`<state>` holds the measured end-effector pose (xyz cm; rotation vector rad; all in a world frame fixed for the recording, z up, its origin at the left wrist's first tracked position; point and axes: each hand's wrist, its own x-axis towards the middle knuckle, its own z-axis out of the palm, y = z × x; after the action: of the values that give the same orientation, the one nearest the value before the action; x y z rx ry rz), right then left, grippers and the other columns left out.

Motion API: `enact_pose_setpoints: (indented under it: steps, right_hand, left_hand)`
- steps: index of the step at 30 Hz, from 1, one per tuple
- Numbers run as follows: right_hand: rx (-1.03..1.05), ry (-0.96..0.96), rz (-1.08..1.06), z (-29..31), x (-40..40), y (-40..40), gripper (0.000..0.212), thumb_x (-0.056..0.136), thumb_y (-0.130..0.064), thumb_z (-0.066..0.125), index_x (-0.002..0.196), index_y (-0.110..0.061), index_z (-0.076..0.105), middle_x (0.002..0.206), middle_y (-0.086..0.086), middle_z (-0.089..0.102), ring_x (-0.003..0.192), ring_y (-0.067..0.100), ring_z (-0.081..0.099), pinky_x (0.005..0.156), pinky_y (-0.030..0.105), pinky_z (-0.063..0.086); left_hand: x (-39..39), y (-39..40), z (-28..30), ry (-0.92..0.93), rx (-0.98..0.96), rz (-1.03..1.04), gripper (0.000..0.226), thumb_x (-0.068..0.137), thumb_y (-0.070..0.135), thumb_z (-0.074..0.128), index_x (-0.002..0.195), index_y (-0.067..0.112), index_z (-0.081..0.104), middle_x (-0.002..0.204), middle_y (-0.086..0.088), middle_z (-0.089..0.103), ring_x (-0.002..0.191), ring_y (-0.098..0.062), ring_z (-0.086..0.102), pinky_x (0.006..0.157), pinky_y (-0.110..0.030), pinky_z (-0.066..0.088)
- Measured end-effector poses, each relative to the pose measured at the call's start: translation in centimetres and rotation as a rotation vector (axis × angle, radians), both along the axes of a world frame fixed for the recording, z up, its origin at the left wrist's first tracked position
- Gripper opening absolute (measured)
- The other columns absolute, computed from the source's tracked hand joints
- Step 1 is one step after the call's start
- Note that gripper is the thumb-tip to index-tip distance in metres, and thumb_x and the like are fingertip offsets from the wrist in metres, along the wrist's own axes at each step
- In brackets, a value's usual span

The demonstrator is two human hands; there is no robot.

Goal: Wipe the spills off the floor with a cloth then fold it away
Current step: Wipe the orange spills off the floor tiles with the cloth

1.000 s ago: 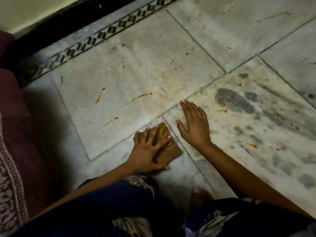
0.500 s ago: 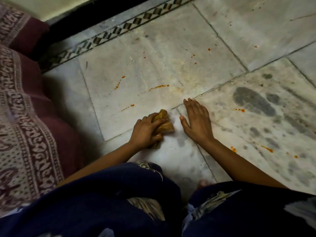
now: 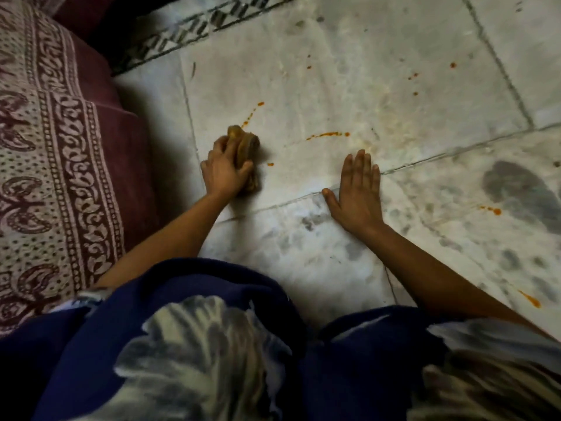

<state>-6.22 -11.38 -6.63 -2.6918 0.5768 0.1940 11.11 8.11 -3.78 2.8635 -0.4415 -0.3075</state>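
From the head camera, looking down, the left hand (image 3: 223, 173) grips a bunched brown cloth (image 3: 247, 153), its fingers curled over the top and the thumb wrapped round the near side. The cloth is pressed to the pale marble floor (image 3: 349, 95), close to the seam between two tiles. Its far end touches the lower end of an orange spill streak (image 3: 252, 113) that runs up and to the right. A small orange drop (image 3: 270, 164) lies just beside the cloth on its right.

The right hand (image 3: 356, 192) lies flat on the floor, palm down, fingers straight and close together, thumb spread out to the left; it holds nothing. It rests across a tile seam, well apart from the cloth. Beyond its fingertips a longer orange streak (image 3: 328, 135) lies on the same tile as the cloth. More orange spots (image 3: 414, 75) are scattered further away, and others (image 3: 491, 209) lie to the right on a tile mottled with dark grey patches (image 3: 519, 192).

A patterned border strip (image 3: 212, 19) runs along the far edge of the floor. On the left is a maroon cushion (image 3: 100, 95) covered with a printed cream and maroon fabric (image 3: 39, 147). At the bottom, the person's knees are covered by dark blue clothing (image 3: 170, 344) with pale leaf prints.
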Motion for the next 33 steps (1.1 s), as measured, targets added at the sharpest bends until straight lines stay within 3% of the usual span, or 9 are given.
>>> enact_pose_setpoints:
  steps: [3, 8, 12, 16, 20, 23, 28, 31, 33]
  right_hand:
    - [-0.03, -0.006, 0.001, -1.4, 0.5, -0.8, 0.087, 0.087, -0.059, 0.013, 0.147, 0.003, 0.001, 0.155, 0.027, -0.003, 0.145, 0.037, -0.005, 0.114, 0.041, -0.012]
    - [-0.105, -0.056, -0.007, -2.6, 0.5, -0.6, 0.083, 0.091, -0.057, 0.02, 0.147, 0.004, 0.009, 0.154, 0.029, 0.006, 0.144, 0.038, 0.005, 0.115, 0.041, -0.005]
    - [-0.117, -0.083, -0.01, -2.4, 0.4, -0.5, 0.083, 0.092, -0.057, 0.021, 0.147, 0.004, 0.009, 0.154, 0.029, 0.006, 0.144, 0.037, 0.004, 0.116, 0.042, -0.001]
    - [-0.141, -0.08, -0.013, -2.4, 0.4, -0.6, 0.082, 0.092, -0.057, 0.02, 0.148, 0.003, 0.009, 0.154, 0.029, 0.007, 0.144, 0.037, 0.005, 0.117, 0.041, 0.0]
    - [-0.149, -0.071, -0.012, -2.1, 0.3, -0.6, 0.082, 0.092, -0.056, 0.022, 0.147, 0.003, 0.011, 0.154, 0.029, 0.009, 0.144, 0.038, 0.008, 0.116, 0.042, 0.002]
    - [-0.153, -0.073, -0.007, -2.0, 0.5, -0.5, 0.082, 0.092, -0.057, 0.021, 0.147, 0.003, 0.012, 0.153, 0.029, 0.01, 0.144, 0.038, 0.009, 0.116, 0.042, 0.004]
    - [-0.172, -0.082, -0.015, -2.5, 0.4, -0.5, 0.081, 0.092, -0.056, 0.023, 0.147, 0.003, 0.013, 0.154, 0.028, 0.011, 0.144, 0.036, 0.009, 0.117, 0.041, 0.004]
    - [-0.151, -0.069, -0.025, -2.3, 0.4, -0.5, 0.082, 0.092, -0.056, 0.023, 0.148, 0.003, 0.013, 0.154, 0.027, 0.01, 0.144, 0.035, 0.007, 0.117, 0.04, 0.004]
    - [-0.155, -0.068, -0.021, -2.2, 0.5, -0.6, 0.082, 0.092, -0.056, 0.023, 0.148, 0.002, 0.013, 0.155, 0.026, 0.01, 0.145, 0.034, 0.007, 0.116, 0.038, 0.001]
  left_hand:
    - [-0.6, -1.6, -1.3, 0.009, 0.148, -0.143, 0.068, 0.083, 0.059, 0.035, 0.146, 0.036, 0.027, 0.158, -0.012, 0.016, 0.143, -0.034, 0.018, 0.11, -0.048, 0.014]
    - [-3.4, 1.0, -2.3, 0.015, 0.092, -0.468, 0.065, 0.084, 0.066, 0.024, 0.145, 0.042, 0.023, 0.16, -0.007, 0.007, 0.146, -0.032, 0.005, 0.114, -0.05, 0.0]
    - [-1.4, 4.2, -2.4, -0.009, 0.129, -0.328, 0.067, 0.082, 0.068, 0.02, 0.145, 0.043, 0.022, 0.16, -0.007, 0.012, 0.146, -0.032, 0.008, 0.114, -0.05, 0.001]
    - [2.4, 0.7, -2.1, 0.008, 0.115, -0.232, 0.064, 0.085, 0.067, 0.023, 0.145, 0.045, 0.02, 0.16, -0.006, 0.007, 0.146, -0.032, 0.002, 0.114, -0.054, -0.001]
    - [0.7, -2.6, -2.2, 0.023, 0.086, -0.399, 0.066, 0.086, 0.065, 0.021, 0.147, 0.041, 0.017, 0.16, -0.007, 0.0, 0.147, -0.03, -0.003, 0.112, -0.053, -0.009]
    - [-1.9, -0.2, -2.4, 0.004, 0.057, -0.546, 0.066, 0.085, 0.064, 0.021, 0.147, 0.04, 0.021, 0.16, -0.006, 0.004, 0.147, -0.027, 0.001, 0.113, -0.049, -0.007]
    - [0.2, 4.7, -3.0, -0.001, 0.092, -0.332, 0.066, 0.084, 0.065, 0.023, 0.145, 0.042, 0.02, 0.16, -0.005, 0.008, 0.147, -0.027, 0.005, 0.114, -0.048, -0.003]
    - [3.7, 1.5, -2.5, 0.03, 0.062, -0.147, 0.06, 0.092, 0.057, 0.032, 0.147, 0.038, 0.02, 0.161, -0.006, 0.003, 0.147, -0.027, -0.002, 0.113, -0.053, -0.003]
    - [5.1, -1.5, -2.3, 0.047, 0.053, -0.146, 0.058, 0.095, 0.054, 0.033, 0.148, 0.037, 0.018, 0.161, -0.007, 0.001, 0.147, -0.027, -0.004, 0.113, -0.055, -0.006]
